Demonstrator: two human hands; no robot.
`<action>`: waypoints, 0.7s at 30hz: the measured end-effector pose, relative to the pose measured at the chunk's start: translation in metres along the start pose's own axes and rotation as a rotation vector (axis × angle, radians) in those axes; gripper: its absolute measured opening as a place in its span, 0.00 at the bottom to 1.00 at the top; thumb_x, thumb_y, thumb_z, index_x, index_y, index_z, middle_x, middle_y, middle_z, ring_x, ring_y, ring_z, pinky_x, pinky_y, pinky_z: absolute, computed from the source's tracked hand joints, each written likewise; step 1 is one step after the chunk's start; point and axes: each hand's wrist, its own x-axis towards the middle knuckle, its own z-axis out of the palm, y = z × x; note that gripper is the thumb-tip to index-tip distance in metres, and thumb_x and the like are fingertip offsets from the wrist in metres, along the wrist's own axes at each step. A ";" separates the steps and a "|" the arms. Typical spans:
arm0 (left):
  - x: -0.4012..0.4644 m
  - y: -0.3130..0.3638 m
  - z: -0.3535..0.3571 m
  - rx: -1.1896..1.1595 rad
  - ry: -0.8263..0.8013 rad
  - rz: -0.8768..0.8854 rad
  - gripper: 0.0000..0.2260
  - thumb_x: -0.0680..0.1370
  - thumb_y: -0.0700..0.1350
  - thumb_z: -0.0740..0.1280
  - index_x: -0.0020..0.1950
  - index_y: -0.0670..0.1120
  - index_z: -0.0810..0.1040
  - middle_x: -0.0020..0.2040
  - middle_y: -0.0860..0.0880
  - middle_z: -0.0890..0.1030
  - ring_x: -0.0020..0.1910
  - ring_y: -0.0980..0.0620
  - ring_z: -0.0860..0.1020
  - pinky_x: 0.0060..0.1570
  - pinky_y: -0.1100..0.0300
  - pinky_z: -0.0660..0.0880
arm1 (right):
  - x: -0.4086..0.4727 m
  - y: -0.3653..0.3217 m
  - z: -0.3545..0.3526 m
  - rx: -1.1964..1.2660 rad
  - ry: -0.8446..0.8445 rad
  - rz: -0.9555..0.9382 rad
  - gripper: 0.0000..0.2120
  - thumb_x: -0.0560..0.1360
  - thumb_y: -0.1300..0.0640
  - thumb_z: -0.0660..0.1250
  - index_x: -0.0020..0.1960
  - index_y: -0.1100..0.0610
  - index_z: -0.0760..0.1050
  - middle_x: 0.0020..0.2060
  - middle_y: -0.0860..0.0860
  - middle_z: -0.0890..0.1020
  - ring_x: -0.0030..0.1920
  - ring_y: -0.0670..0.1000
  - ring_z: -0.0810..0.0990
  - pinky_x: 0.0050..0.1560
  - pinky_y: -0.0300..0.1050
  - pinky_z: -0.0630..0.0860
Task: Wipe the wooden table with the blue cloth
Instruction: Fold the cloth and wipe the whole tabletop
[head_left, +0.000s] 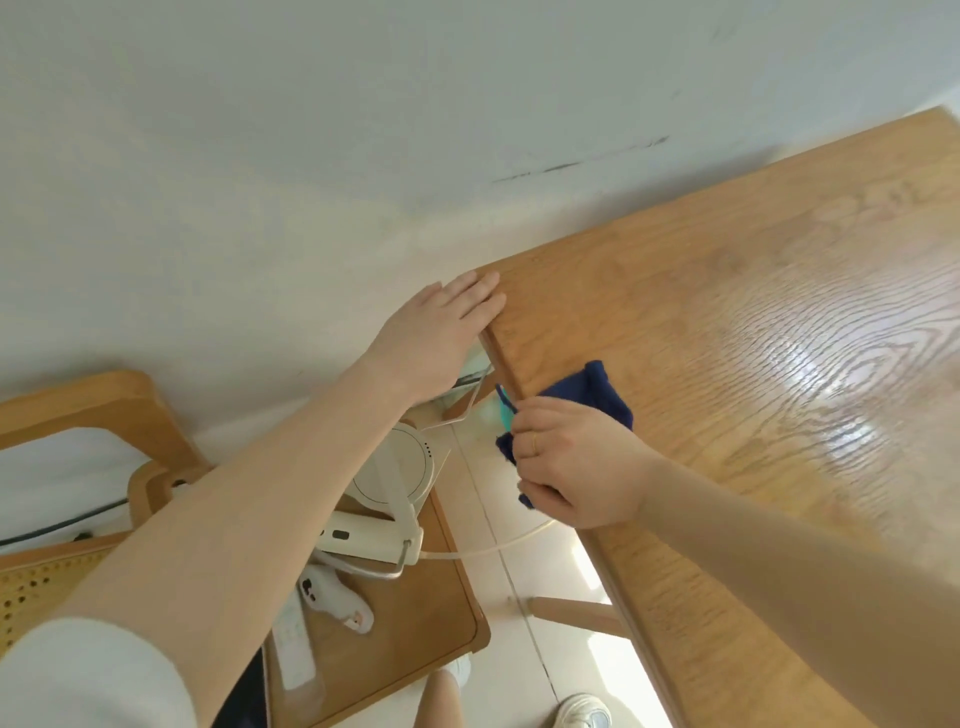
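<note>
— What's biggest from where you stand?
— The wooden bench (753, 322), along the right against the white wall (311, 130).
— And on the left?
— A lower side table (426, 613) carrying a cream power strip (363, 540).
— The hands?
— The left hand (436, 343) lies flat at the bench's far left corner, fingers (480, 296) straight and together. The right hand (576, 467) has its fingers curled tight round the blue cloth (597, 389).
— Where's the cloth?
— On the bench's left edge, partly hanging over it.
</note>
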 end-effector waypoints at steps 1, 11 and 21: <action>-0.001 0.002 0.000 -0.003 0.003 -0.015 0.31 0.78 0.33 0.53 0.77 0.48 0.46 0.78 0.50 0.43 0.76 0.51 0.44 0.74 0.55 0.47 | -0.020 -0.011 0.002 0.009 -0.056 -0.023 0.13 0.71 0.57 0.62 0.30 0.57 0.77 0.29 0.50 0.77 0.41 0.54 0.76 0.61 0.48 0.68; -0.001 0.026 0.005 -0.011 0.097 -0.166 0.27 0.78 0.33 0.51 0.77 0.43 0.50 0.78 0.46 0.45 0.76 0.49 0.44 0.73 0.53 0.44 | 0.011 0.012 0.009 -0.057 0.088 -0.057 0.14 0.70 0.57 0.61 0.28 0.59 0.78 0.27 0.51 0.78 0.42 0.56 0.79 0.54 0.49 0.72; -0.005 0.043 -0.007 -0.110 0.008 -0.323 0.25 0.80 0.46 0.53 0.76 0.45 0.52 0.78 0.46 0.47 0.76 0.43 0.45 0.73 0.48 0.50 | -0.100 -0.067 0.027 -0.106 0.020 0.029 0.13 0.72 0.53 0.66 0.32 0.58 0.79 0.32 0.49 0.79 0.53 0.55 0.79 0.65 0.48 0.66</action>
